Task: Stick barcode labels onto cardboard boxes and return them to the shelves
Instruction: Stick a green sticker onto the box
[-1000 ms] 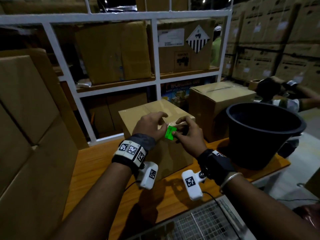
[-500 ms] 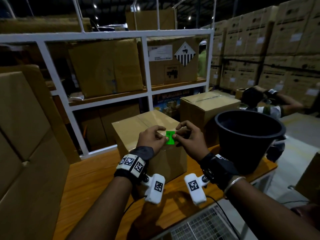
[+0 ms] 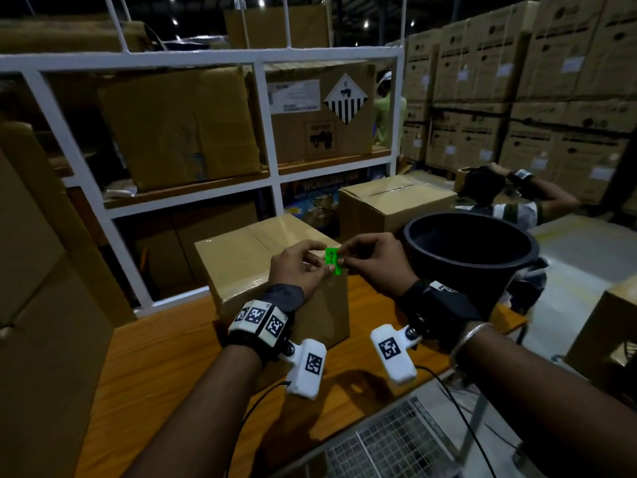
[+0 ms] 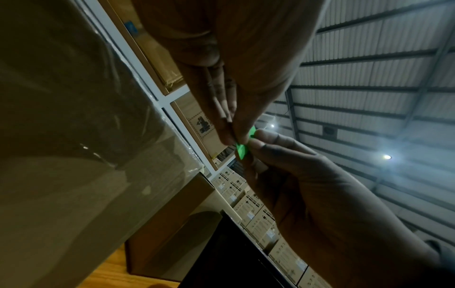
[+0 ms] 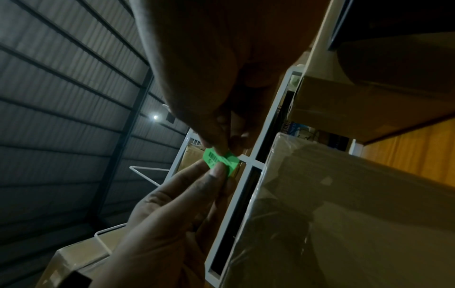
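A small green barcode label (image 3: 333, 260) is held just above the near top corner of a taped cardboard box (image 3: 248, 250) standing on the wooden table (image 3: 165, 367). My left hand (image 3: 303, 267) pinches the label's left edge. My right hand (image 3: 372, 260) pinches its right edge. In the left wrist view the green label (image 4: 242, 150) shows between both hands' fingertips, beside the box (image 4: 86, 155). The right wrist view shows the label (image 5: 221, 161) with black bars printed on it, pinched from above and below, next to the box (image 5: 344, 214).
A black bucket (image 3: 468, 250) stands on the table right of my hands, a second cardboard box (image 3: 393, 205) behind it. The white shelf rack (image 3: 269, 174) holds several boxes. A stack of boxes (image 3: 41, 305) rises at left. Another person (image 3: 499, 201) crouches at right. A wire basket (image 3: 396, 446) lies below.
Both hands, still pinching the label, have lifted slightly from the box's front top edge. The head view has tilted upward, showing more of the rack and ceiling.
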